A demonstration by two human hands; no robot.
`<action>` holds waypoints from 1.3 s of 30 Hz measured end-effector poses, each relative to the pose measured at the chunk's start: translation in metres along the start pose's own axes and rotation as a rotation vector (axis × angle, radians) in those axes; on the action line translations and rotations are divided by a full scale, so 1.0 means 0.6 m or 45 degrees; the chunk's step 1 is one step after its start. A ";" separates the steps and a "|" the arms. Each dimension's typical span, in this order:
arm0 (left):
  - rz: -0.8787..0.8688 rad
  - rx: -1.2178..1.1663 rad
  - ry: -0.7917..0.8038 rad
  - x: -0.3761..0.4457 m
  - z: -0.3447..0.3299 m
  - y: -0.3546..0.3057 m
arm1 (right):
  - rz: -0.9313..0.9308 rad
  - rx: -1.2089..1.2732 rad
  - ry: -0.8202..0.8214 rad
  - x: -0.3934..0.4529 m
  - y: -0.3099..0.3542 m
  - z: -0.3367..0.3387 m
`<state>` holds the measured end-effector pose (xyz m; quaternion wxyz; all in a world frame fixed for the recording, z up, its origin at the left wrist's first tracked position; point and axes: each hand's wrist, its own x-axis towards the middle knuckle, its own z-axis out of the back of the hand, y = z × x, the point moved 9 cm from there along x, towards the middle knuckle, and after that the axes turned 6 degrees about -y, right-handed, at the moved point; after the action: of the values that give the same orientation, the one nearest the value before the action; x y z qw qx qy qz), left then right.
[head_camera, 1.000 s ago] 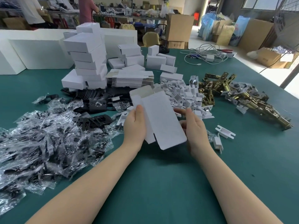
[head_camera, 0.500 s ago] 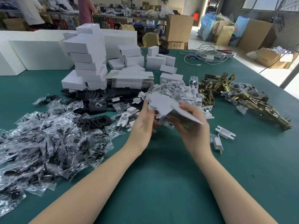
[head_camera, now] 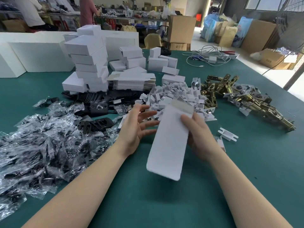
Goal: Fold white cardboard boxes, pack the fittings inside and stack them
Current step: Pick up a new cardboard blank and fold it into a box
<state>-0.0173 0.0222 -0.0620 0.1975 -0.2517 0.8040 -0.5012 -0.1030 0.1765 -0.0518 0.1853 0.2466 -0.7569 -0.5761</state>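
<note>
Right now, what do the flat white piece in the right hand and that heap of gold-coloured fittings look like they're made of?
Flat white piece: looks like thin matte cardboard, with a grey unprinted flap at its far end; the right hand holds it. Gold-coloured fittings: apparently brass-toned plated metal, glossy with bright glints; whether solid brass or plating cannot be told.

Flat carton blank [head_camera: 167, 142] plain white, grey strip at its far flap. Table cover [head_camera: 164, 203] solid teal green. Stacked folded boxes [head_camera: 88, 63] white. Small inserts heap [head_camera: 174, 96] white. Latch fittings [head_camera: 246, 99] brass-gold with silver plates. Bagged parts [head_camera: 41, 142] black in clear glossy plastic. Strike plates [head_camera: 98, 107] matte black. Cables [head_camera: 209, 55] white.
</note>
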 end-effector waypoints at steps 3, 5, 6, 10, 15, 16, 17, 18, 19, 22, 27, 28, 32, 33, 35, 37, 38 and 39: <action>-0.134 0.329 0.156 -0.012 -0.030 0.008 | 0.017 -0.195 0.014 -0.009 -0.015 -0.017; -0.206 0.341 0.107 -0.018 -0.028 0.010 | 0.101 -0.272 -0.139 -0.009 -0.012 -0.007; -0.237 0.334 0.080 -0.020 -0.026 0.008 | 0.140 -0.292 -0.237 -0.011 -0.009 0.003; -0.290 0.369 0.086 -0.025 -0.029 0.005 | 0.207 -0.243 -0.374 -0.014 -0.005 0.019; -0.270 0.381 0.067 -0.023 -0.030 0.007 | 0.178 -0.217 -0.303 -0.011 -0.004 0.006; -0.268 0.385 0.054 -0.022 -0.029 0.007 | 0.193 -0.239 -0.291 -0.011 -0.002 0.004; -0.269 0.398 0.047 -0.021 -0.029 0.006 | 0.209 -0.263 -0.284 -0.011 -0.001 0.002; -0.272 0.418 0.048 -0.020 -0.029 0.005 | 0.221 -0.288 -0.277 -0.011 0.000 0.001; -0.273 0.433 0.055 -0.019 -0.030 0.005 | 0.227 -0.309 -0.270 -0.012 0.001 -0.001; -0.249 0.406 0.064 -0.016 -0.028 0.006 | 0.219 -0.366 -0.258 -0.011 -0.001 -0.004; -0.258 0.411 0.052 -0.014 -0.028 0.006 | 0.216 -0.404 -0.225 -0.010 0.003 -0.003; -0.264 0.427 0.050 -0.014 -0.028 0.006 | 0.228 -0.420 -0.218 -0.011 0.006 -0.004; -0.218 0.461 0.028 -0.016 -0.022 0.012 | 0.207 -0.444 -0.244 -0.013 0.003 -0.003; -0.214 0.470 0.013 -0.015 -0.020 0.012 | 0.195 -0.452 -0.260 -0.013 0.002 -0.003; -0.243 0.477 -0.017 -0.016 -0.017 0.009 | 0.189 -0.431 -0.279 -0.013 0.003 -0.004; -0.235 0.463 -0.053 -0.015 -0.013 0.012 | 0.151 -0.340 -0.256 -0.013 -0.002 -0.008; -0.214 0.427 -0.068 -0.014 -0.012 0.015 | 0.106 -0.286 -0.241 -0.013 -0.008 -0.009; -0.190 0.356 -0.064 -0.014 -0.012 0.018 | 0.054 -0.241 -0.227 -0.012 -0.015 -0.008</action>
<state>-0.0167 0.0365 -0.0684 0.2128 -0.2933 0.7001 -0.6152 -0.0931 0.1750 -0.0591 0.1520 0.1597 -0.7177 -0.6606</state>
